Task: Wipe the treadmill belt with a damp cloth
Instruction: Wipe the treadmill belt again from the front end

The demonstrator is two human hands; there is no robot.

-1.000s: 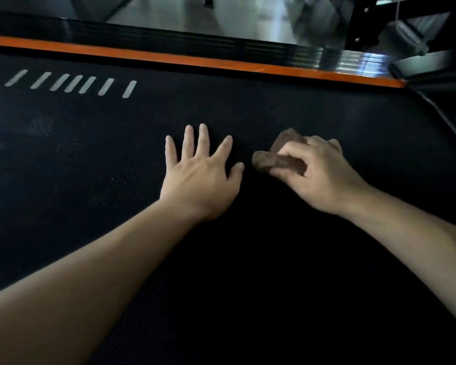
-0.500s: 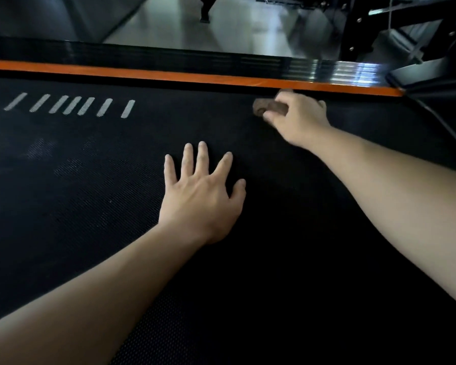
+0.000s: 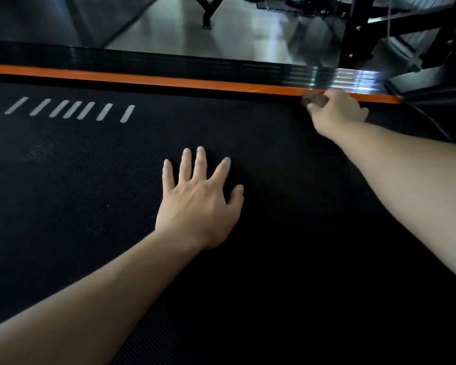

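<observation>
The black textured treadmill belt [image 3: 95, 196] fills most of the view. My left hand [image 3: 198, 198] lies flat on it near the middle, fingers straight and spread. My right hand [image 3: 337, 111] reaches to the belt's far edge and grips a small bunched brown cloth [image 3: 313, 99]. The cloth sits against the orange stripe [image 3: 169, 80] that borders the belt. Most of the cloth is hidden under my fingers.
A glossy black side rail [image 3: 142, 63] runs beyond the orange stripe, with a shiny floor [image 3: 221, 30] behind it. Black frame legs [image 3: 358, 32] stand at the far right. White dash marks [image 3: 71, 109] are printed on the belt at the left.
My right hand has slid the cloth from beside my left hand out to the belt's far edge, then a little rightward along the orange stripe. My left hand stayed flat.
</observation>
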